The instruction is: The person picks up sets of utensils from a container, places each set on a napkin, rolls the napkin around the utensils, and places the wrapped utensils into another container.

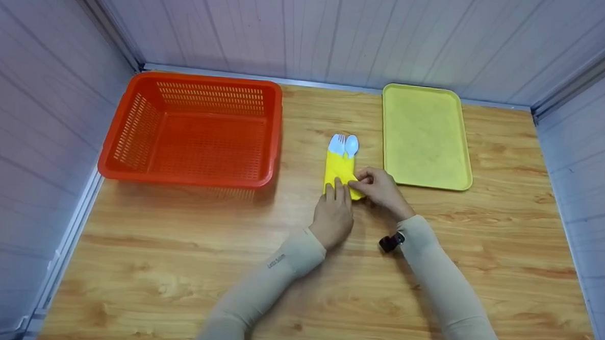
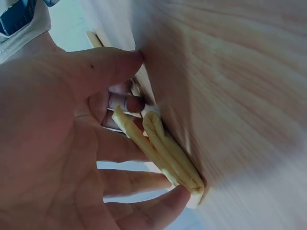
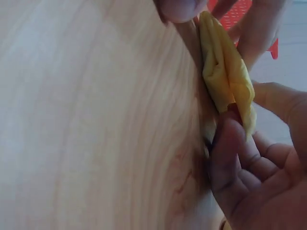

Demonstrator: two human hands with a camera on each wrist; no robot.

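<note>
A yellow napkin [image 1: 337, 166] lies folded on the table around white cutlery. Out of its far end show a fork [image 1: 341, 141], a spoon [image 1: 352, 143] and a flat blade-like piece [image 1: 333, 144], probably a knife. My left hand [image 1: 334, 218] presses the napkin's near part with outstretched fingers. On the right, my right hand [image 1: 382, 190] pinches a corner of the cloth between thumb and finger. The left wrist view shows the napkin's layered edge [image 2: 172, 155] under the left fingers. In the right wrist view the right thumb [image 3: 226, 148] meets the napkin's raised fold [image 3: 242, 91].
A red plastic basket [image 1: 274, 153] with slotted walls stands at the back left. A yellow tray [image 1: 426, 137] lies flat at the back right, just beyond my right hand. Panelled walls [image 1: 308, 32] border the wooden table [image 1: 166, 256] at the back and sides.
</note>
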